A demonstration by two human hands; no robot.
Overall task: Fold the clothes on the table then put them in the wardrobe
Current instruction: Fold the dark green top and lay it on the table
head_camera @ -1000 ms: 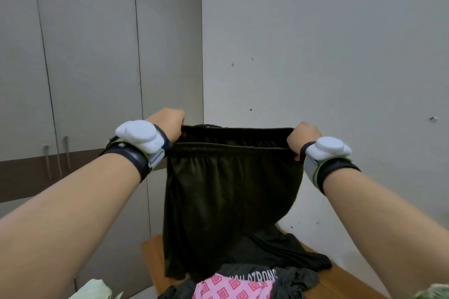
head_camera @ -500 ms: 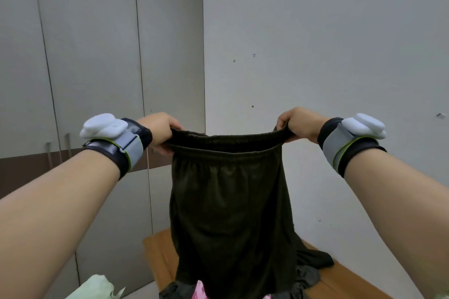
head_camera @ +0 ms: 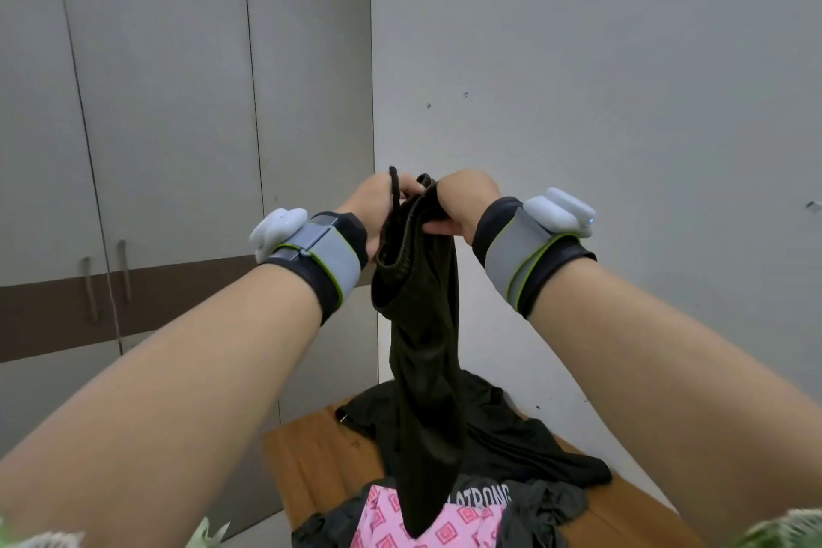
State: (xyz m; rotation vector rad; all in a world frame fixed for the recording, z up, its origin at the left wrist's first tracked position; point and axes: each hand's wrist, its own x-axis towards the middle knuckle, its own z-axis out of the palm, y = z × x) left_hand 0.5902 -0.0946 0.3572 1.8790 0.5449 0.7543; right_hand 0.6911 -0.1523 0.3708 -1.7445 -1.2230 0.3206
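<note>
Dark olive shorts hung in mid-frame, waistband up, folded in half lengthwise. There was only the head view.

Your left hand and right hand met just above frame centre, almost touching, both curled round and pinching the bunched waistband. A drawstring loop stuck up between them.

Key relation: the shorts' long axis ran straight down from your grip, hem tip dangling over the pink patterned garment near the bottom edge. I couldn't tell whether the tip touched it.

Wooden table sat lower centre, directly below your hands, carrying a black garment and a grey lettered one around the pink one. So the laydown spot was under the grip, already crowded.

Wardrobe doors filled the left of frame, apparently shut, so your left hand was nearer to them.

My read: first fold was done; the next fold needed flat space, and only the table's left strip showed bare wood.
</note>
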